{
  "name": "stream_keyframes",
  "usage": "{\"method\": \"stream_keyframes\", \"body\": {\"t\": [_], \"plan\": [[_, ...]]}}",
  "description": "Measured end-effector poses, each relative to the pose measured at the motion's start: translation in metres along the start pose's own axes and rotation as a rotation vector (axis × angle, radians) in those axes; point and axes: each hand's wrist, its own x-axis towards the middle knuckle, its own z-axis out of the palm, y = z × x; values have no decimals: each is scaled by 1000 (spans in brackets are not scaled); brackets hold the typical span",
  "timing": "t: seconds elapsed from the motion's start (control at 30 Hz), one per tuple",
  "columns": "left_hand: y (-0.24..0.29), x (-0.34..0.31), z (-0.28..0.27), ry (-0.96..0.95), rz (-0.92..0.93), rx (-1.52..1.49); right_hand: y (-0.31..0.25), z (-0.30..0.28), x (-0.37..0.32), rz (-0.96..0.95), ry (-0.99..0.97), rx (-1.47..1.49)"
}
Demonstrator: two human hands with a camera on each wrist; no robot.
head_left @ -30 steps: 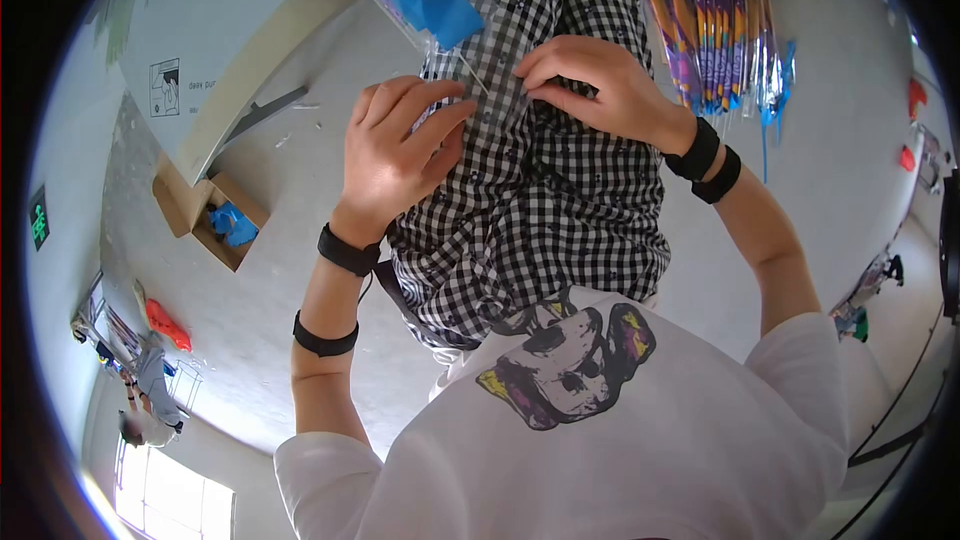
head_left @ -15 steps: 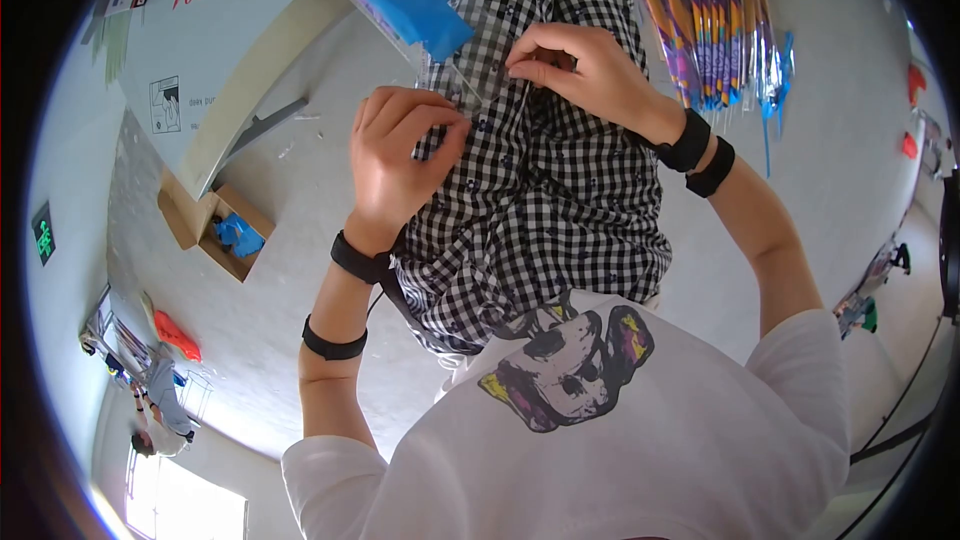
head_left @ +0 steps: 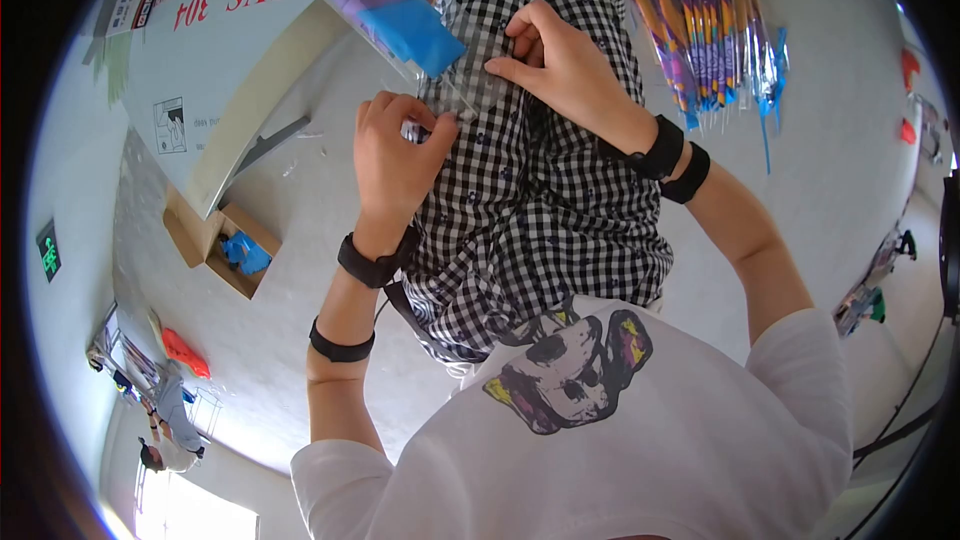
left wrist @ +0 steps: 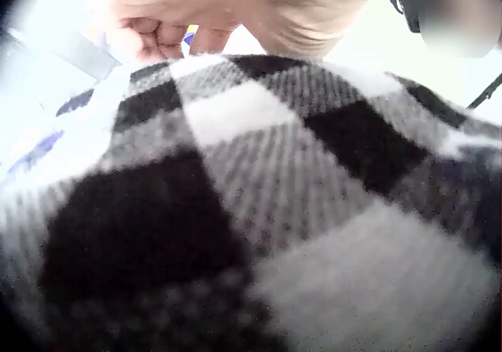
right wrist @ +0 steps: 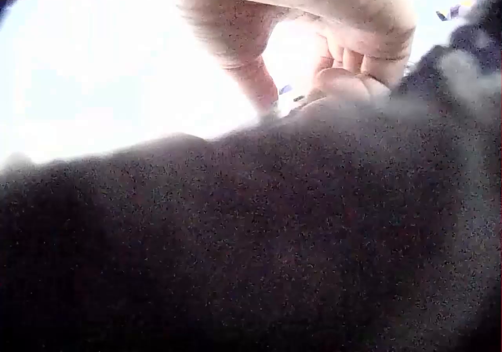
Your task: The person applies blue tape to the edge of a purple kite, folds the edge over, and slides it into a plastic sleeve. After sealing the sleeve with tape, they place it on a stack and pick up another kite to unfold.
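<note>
In the head view a clear plastic sleeve (head_left: 470, 65) lies over the checked trousers (head_left: 560, 190). Inside it, toward the upper left, is a purple and blue printed thing (head_left: 400, 25) with a pink heart. My left hand (head_left: 395, 155) pinches the near end of the sleeve between thumb and fingertips. Above the thigh, my right hand (head_left: 570, 70) has its thumb tip by the sleeve's right side, the fingers loosely bent and parted from the thumb. The left wrist view catches the left hand (left wrist: 259, 10) behind cloth; the right wrist view has the right hand (right wrist: 329, 30) over a dark blurred surface.
Several similar packets (head_left: 715, 25) in purple and orange lie in a row at upper right. A large white carton (head_left: 200, 70) with red print stands at left. Below it, an open cardboard box (head_left: 232, 250) holds blue material. Another person (head_left: 170, 440) is far off at lower left.
The sleeve and its printed contents have shifted left and down in view. My right hand has moved up and left, its thumb and index parting. My left fingertips have closed on the sleeve's end.
</note>
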Motion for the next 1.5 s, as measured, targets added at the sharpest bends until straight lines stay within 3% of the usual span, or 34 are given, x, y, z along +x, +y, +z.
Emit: {"method": "stream_keyframes", "body": {"t": [0.07, 0.17, 0.3, 0.37, 0.47, 0.5, 0.53, 0.57, 0.63, 0.67, 0.77, 0.87, 0.93, 1.0, 1.1, 1.13, 1.17, 1.23, 1.33, 1.47, 1.5], "plan": [[-3, 2, 3, -5, -78, -46, -7, 2, -2, 24, 42, -15], [0, 6, 4, -24, -178, -206, -20, -1, 1, 204, -78, 79], [4, 13, -3, -108, -226, -396, -18, -5, 14, 237, -222, 316], [12, 14, -16, -154, -204, -501, -20, -8, 21, 274, -132, 608], [45, 3, -28, -257, -116, -572, -37, -28, 37, 442, -390, 1040], [56, 1, -31, -323, -64, -524, -32, -15, 42, 395, -517, 1299], [66, -2, -34, -383, 21, -443, -37, -16, 43, 387, -596, 1323], [71, -7, -33, -426, -10, -435, -51, -28, 41, 304, -612, 1308], [83, -9, -41, -496, 50, -362, -54, -42, 33, 229, -558, 1252], [91, -9, -47, -522, 50, -340, -58, -59, 24, 277, -466, 1122], [94, 1, -56, -507, -35, -427, -49, -118, -27, 218, -295, 1041], [106, 21, -54, -399, -89, -425, 0, -157, -101, 119, -31, 511], [101, 36, -48, -351, -104, -409, 28, -166, -156, 252, 298, 750], [110, 51, -36, -342, -129, -371, 76, -178, -200, 612, 389, 345], [129, 63, -22, -356, -158, -296, 150, -184, -239, 848, 674, -26], [134, 67, -17, -362, -162, -274, 201, -172, -254, 676, 868, -121], [137, 73, -13, -387, -179, -277, 211, -187, -250, 815, 867, -128], [139, 83, -6, -439, -219, -279, 282, -197, -257, 728, 975, -325], [134, 100, 6, -441, -293, -266, 367, -219, -246, 903, 974, -473], [124, 125, 17, -436, -362, -244, 428, -262, -220, 1113, 880, -678], [120, 130, 16, -430, -375, -241, 436, -272, -214, 1083, 900, -727]]}}
